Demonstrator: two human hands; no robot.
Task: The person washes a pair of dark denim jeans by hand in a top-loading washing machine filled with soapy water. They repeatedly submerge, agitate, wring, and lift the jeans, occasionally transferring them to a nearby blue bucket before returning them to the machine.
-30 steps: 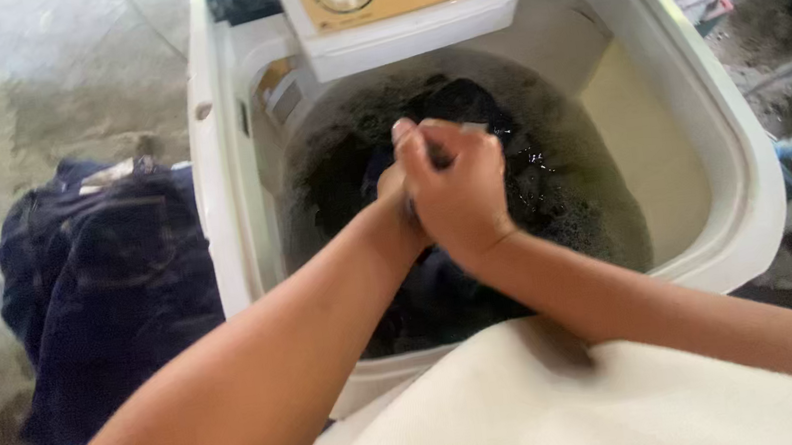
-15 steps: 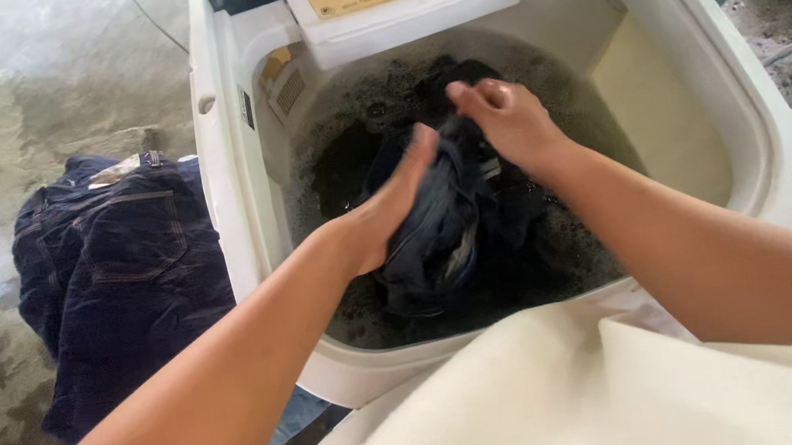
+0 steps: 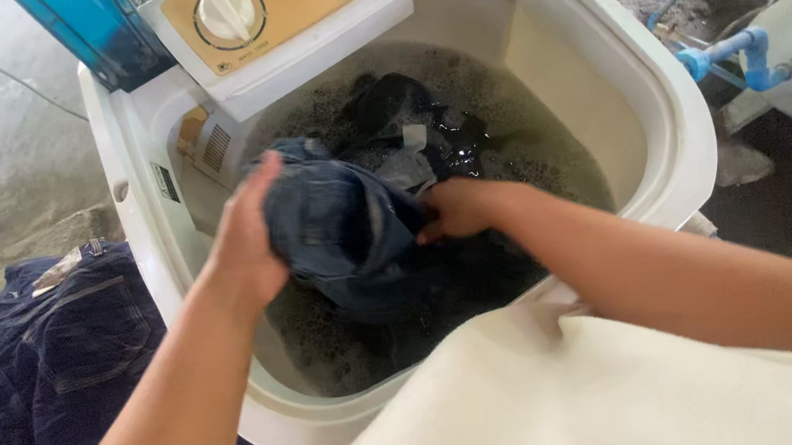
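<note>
A white top-loading washing machine [image 3: 679,147] stands open, its tub full of dark foamy water [image 3: 507,138] and soaked clothes. A wet dark blue denim garment [image 3: 341,224] is lifted partly out of the water. My left hand [image 3: 243,246] grips its left side at the tub's left wall. My right hand [image 3: 455,207] holds its right side, fingers tucked into the cloth. More dark laundry [image 3: 391,102] floats behind, toward the control panel.
A pile of dark blue jeans [image 3: 61,364] lies on the wet concrete floor left of the machine. The yellow control panel with a dial [image 3: 230,16] sits at the back. Blue pipes [image 3: 742,49] run at the right. A cream cloth [image 3: 559,404] covers my front.
My hands have moved apart and raised the denim garment out of the water; the left hand shifted toward the tub's left wall. The view has moved closer.
</note>
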